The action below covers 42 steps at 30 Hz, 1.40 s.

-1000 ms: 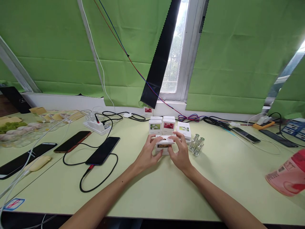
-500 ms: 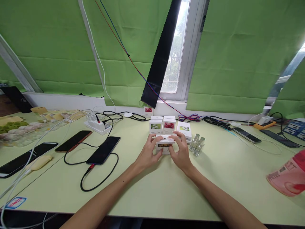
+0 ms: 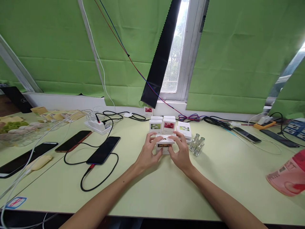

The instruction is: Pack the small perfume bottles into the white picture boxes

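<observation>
Both hands meet at the middle of the pale green table (image 3: 214, 178). My left hand (image 3: 149, 153) and my right hand (image 3: 181, 152) grip a small white box (image 3: 164, 143) between them, fingers over its open top flap. Its front shows a brownish picture. Just behind it stand three more white boxes: one with a green picture (image 3: 155, 125), one with a red picture (image 3: 169, 124), and one lying tilted (image 3: 184, 129). Two small clear glass bottles (image 3: 197, 142) lie right of my right hand.
Three dark phones (image 3: 103, 150) on cables lie at the left, near a white power strip (image 3: 96, 125). More phones (image 3: 245, 135) and cables lie at the right back. A pink packet (image 3: 287, 176) sits at the right edge. Another small box (image 3: 148, 110) stands on the sill.
</observation>
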Available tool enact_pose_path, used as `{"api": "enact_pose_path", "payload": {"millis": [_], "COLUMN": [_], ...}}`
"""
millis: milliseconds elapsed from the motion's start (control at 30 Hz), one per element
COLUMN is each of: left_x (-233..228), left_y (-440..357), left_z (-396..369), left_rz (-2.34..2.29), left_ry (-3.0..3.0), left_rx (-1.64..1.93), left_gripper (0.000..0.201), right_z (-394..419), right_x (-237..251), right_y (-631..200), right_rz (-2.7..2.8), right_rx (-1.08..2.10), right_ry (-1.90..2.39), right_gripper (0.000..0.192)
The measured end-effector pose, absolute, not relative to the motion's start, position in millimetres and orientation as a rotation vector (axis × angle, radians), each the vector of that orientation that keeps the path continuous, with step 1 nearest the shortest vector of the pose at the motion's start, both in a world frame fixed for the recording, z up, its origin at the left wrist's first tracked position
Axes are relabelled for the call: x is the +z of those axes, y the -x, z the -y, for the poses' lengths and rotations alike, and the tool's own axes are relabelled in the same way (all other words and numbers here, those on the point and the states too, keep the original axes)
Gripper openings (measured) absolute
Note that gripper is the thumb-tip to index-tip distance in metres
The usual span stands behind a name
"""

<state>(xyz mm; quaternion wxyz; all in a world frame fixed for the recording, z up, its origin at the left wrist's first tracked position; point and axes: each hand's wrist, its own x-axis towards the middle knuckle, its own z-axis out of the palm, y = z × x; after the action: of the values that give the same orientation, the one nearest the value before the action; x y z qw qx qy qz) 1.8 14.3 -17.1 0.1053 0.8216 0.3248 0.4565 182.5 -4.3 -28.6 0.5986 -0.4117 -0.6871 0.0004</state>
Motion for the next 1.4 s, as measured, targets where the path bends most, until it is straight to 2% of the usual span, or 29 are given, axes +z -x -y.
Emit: {"api": "enact_pose_path", "payload": {"millis": [400,800,1167,1400], "left_x": [-14.3,-12.3,-12.4,-13.9], "left_y": [-2.0,-2.3,-2.0,-2.1], "left_z": [-12.8,-13.4,-14.1,-14.8], "left_rz": [-0.893,-0.855,-0.933,-0.934], "left_ry": [-2.465,-2.436,-2.341,-2.312], "left_rx": [1.447,1.443,1.431,1.453], "left_gripper": [0.043,0.035,0.027,0.023], "right_z": [7.0,10.3,11.6,9.7], "right_x": [-26.4,-24.5,-22.2,-25.5], "right_y": [-180.1,-177.1,-178.4,-178.6], "right_rz": [1.632,1.609,1.608,1.572], "right_rx": [-0.073,-0.017,-0.018,-0.004], "right_ry": [0.913,0.866,0.9,0.926], "right_gripper": [0.037,0.056,0.053,0.04]}}
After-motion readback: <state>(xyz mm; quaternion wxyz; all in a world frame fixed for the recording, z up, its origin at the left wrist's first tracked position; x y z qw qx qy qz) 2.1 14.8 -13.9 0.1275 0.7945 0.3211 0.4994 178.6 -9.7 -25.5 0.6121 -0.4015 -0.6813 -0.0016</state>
